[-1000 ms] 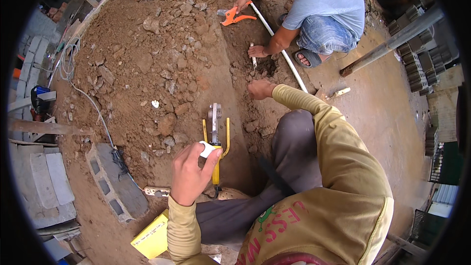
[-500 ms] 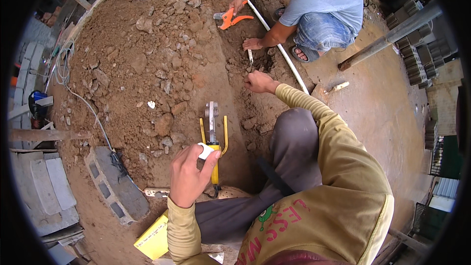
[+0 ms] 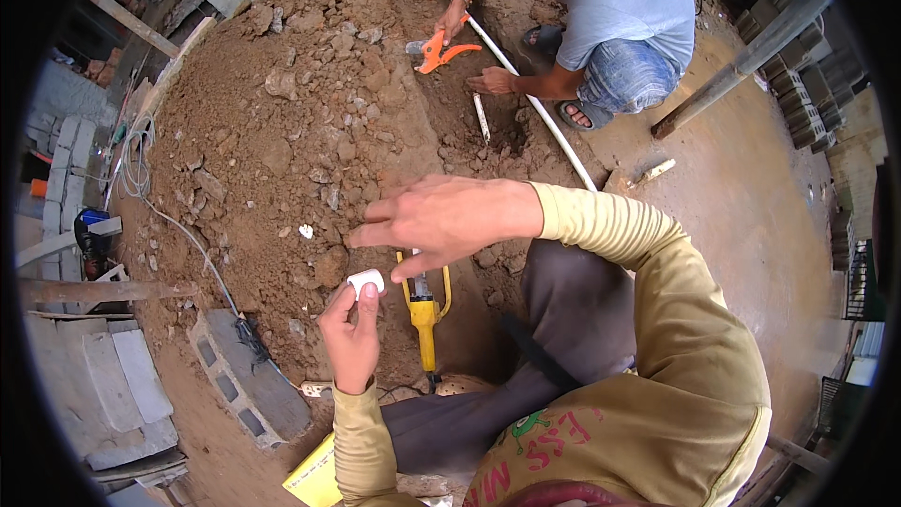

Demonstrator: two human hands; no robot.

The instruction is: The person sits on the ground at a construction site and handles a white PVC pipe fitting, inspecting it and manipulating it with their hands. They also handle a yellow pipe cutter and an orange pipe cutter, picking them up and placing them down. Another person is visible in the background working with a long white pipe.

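Observation:
Between thumb and fingers, my left hand (image 3: pixel 352 343) pinches a short white pipe fitting (image 3: pixel 367 283). My right hand (image 3: pixel 455 216) is just above and beside the fitting, fingers stretched out, with nothing visible in it. Beneath the right hand stands a yellow pipe welder (image 3: pixel 425 319) on its forked stand, its metal heating end partly hidden by that hand. Farther off, a short white pipe stub (image 3: pixel 481 117) sticks up from the dug soil. A crouching co-worker in a grey shirt (image 3: pixel 624 19) holds an orange pipe cutter (image 3: pixel 437 52), the other hand near the stub.
A long white pipe (image 3: pixel 526 84) runs along the trench past the co-worker. Rubbly soil (image 3: pixel 272 131) is heaped at the left. A hollow concrete block (image 3: pixel 230 338) with a cable lies left of me, near a yellow box (image 3: pixel 314 474). A post (image 3: pixel 741 61) leans at right.
My right hand has come back from near the stub toward the fitting, its fingers now extended. My left hand has lowered slightly with the fitting. The co-worker's lower hand has shifted off the stub.

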